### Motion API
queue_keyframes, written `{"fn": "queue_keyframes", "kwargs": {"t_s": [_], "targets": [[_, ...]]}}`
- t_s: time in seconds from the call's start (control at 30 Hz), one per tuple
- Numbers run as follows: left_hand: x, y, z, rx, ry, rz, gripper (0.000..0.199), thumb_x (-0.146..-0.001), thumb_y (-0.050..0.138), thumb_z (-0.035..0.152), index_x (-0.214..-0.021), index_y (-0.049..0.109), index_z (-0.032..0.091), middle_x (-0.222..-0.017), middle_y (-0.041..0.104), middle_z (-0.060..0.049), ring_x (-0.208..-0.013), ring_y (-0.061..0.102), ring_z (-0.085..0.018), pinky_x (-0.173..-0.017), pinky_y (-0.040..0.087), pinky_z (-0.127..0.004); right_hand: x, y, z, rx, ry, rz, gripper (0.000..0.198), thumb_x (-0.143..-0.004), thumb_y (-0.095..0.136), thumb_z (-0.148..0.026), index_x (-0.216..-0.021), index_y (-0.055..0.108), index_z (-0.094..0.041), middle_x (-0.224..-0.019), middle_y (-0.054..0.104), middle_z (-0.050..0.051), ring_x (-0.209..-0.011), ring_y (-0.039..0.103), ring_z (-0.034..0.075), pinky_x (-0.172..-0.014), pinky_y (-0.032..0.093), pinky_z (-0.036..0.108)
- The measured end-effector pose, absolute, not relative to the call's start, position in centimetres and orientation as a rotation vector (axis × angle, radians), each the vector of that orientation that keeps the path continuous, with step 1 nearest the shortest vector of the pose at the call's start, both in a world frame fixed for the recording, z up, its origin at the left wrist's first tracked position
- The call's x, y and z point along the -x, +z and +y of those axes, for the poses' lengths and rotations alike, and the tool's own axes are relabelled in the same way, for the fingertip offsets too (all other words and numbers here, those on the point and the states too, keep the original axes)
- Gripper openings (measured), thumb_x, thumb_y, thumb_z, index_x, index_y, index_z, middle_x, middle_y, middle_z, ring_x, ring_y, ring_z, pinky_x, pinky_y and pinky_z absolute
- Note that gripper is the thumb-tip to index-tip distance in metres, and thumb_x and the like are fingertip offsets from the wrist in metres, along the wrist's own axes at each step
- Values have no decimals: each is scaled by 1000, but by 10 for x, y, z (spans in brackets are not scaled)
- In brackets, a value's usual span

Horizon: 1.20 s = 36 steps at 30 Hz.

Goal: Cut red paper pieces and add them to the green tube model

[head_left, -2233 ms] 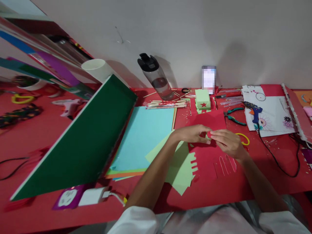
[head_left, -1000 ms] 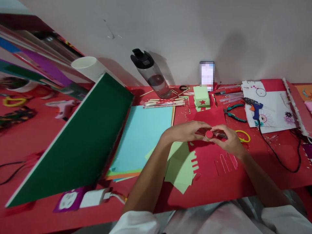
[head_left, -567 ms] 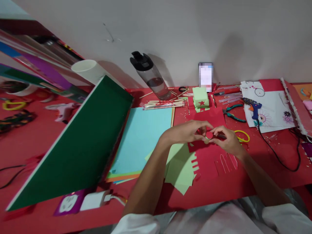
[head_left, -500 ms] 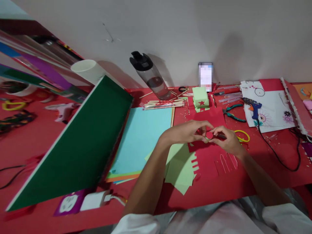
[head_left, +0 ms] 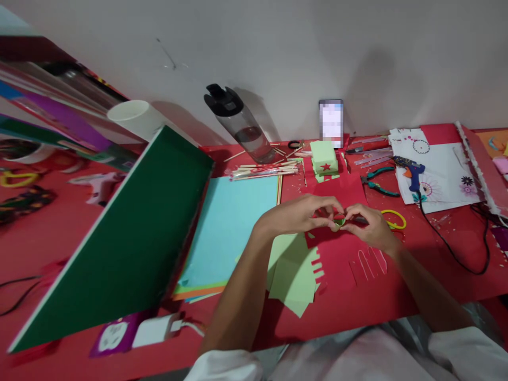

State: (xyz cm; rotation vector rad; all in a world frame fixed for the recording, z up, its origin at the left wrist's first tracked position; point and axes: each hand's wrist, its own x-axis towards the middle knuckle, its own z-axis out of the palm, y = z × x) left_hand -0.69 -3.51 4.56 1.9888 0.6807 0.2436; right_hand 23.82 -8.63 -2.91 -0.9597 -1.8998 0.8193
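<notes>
Over the red paper sheet [head_left: 337, 264], a small light-green paper ring [head_left: 339, 223] is pinched between both hands. My left hand [head_left: 317, 211] grips its left side, fingers curled over it. On the opposite side, my right hand [head_left: 369, 225] holds the rim with thumb and fingertips. Red shows inside the ring; I cannot tell if it is part of the piece or the sheet behind. Yellow-handled scissors [head_left: 398, 218] are partly hidden by my right hand. Light-green paper sheets [head_left: 293, 278] lie below my left forearm. A green paper box with a red star [head_left: 323, 156] stands beyond the hands.
Teal-handled pliers [head_left: 381, 182] and a corded blue glue gun [head_left: 415, 174] lie to the right. A water bottle [head_left: 246, 127] stands behind wooden sticks [head_left: 264, 170]. Left are blue paper [head_left: 238, 211] and a slanted green board [head_left: 130, 243]. A phone [head_left: 331, 124] leans against the wall.
The small ring has turned slightly in my fingers: a flat red face showed before, while now its green rim and inside show. Both hands stay almost in place.
</notes>
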Motion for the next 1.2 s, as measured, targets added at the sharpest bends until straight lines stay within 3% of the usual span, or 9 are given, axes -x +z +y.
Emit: {"fn": "queue_keyframes", "kwargs": {"t_s": [0.17, 0.43, 0.7, 0.87, 1.2], "targets": [[7, 46, -37, -1978, 247, 678, 23, -103, 62, 39, -118, 63, 21, -98, 77, -5, -82, 69, -17, -72, 48, -27, -237, -31, -86, 962, 833, -1899, 12, -95, 78, -33, -99, 69, -25, -96, 78, 3, -84, 75, 19, -79, 62, 31], [3, 44, -38, -2103, 205, 774, 24, -107, 49, 41, -101, 59, 20, -86, 66, -3, -70, 56, -15, -65, 39, -28, -235, -28, -87, 940, 831, -1921, 12, -96, 77, -30, -100, 66, -25, -98, 76, 3, -85, 74, 18, -79, 62, 31], [1, 45, -40, -2072, 152, 786, 22, -107, 46, 39, -102, 55, 20, -83, 61, -2, -67, 50, -14, -61, 35, -28, -233, -38, -90, 966, 888, -1886, 21, -92, 81, -31, -102, 63, -25, -105, 76, 4, -92, 75, 19, -84, 62, 33], [3, 46, -39, -2065, 201, 780, 23, -108, 46, 40, -103, 55, 20, -85, 61, -2, -69, 51, -15, -63, 36, -28, -233, -42, -91, 1092, 977, -1883, 27, -89, 83, -36, -100, 61, -25, -94, 74, 1, -85, 74, 19, -80, 61, 34], [11, 25, -24, -2039, 142, 843, 22, -105, 49, 38, -108, 59, 19, -96, 67, -5, -75, 57, -16, -67, 42, -28, -243, -37, -78, 1062, 1210, -1266, 46, -75, 93, -39, -98, 54, -28, -94, 71, -1, -89, 75, 19, -76, 65, 31]]}}
